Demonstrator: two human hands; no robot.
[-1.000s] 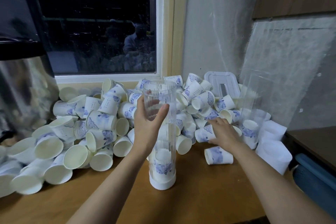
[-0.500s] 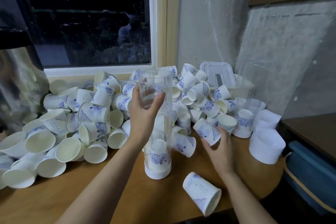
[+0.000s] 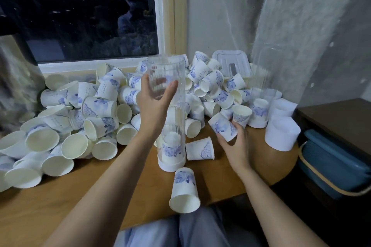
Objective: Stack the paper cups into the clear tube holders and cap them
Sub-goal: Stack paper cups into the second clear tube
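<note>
Head cam looks down at a desk (image 3: 60, 196) buried in cups, so here's my take on the step in hand: getting the next cup into the tube.

Left grip (image 3: 154, 104) is wrapped round the clear tube holder (image 3: 170, 78) above its middle, centre of frame. The thumb is in front and the fingers show through the plastic, holding it upright on its white base cap (image 3: 171, 164). One cup in the tube (image 3: 170, 147) sits right at the bottom. It looks mouth-up, but the ribbed plastic makes that hard to call. Right grip (image 3: 234, 142), lower right of the tube, has its fingers curled round a tilted blue-patterned paper cup (image 3: 221, 127), just off the edge of the cup pile (image 3: 90, 110).

How I'd do it:
- Turn the held cup the same way as the one inside before lifting it.
- Bring it over the open top, centre it and let it drop rather than shoving. The tube is tall and narrow, so fingers won't follow far.
- Keep the left grip steady, since a tall tube on a small base probably tips easily.

Watch the strays too. A side-lying cup (image 3: 200, 148) is just beside the base, and a front-edge cup (image 3: 184, 190) at bottom centre looks ready to roll off.

The white caps (image 3: 282, 133) at right, near a second tube (image 3: 261, 94), can wait. This tube is nearly empty.
</note>
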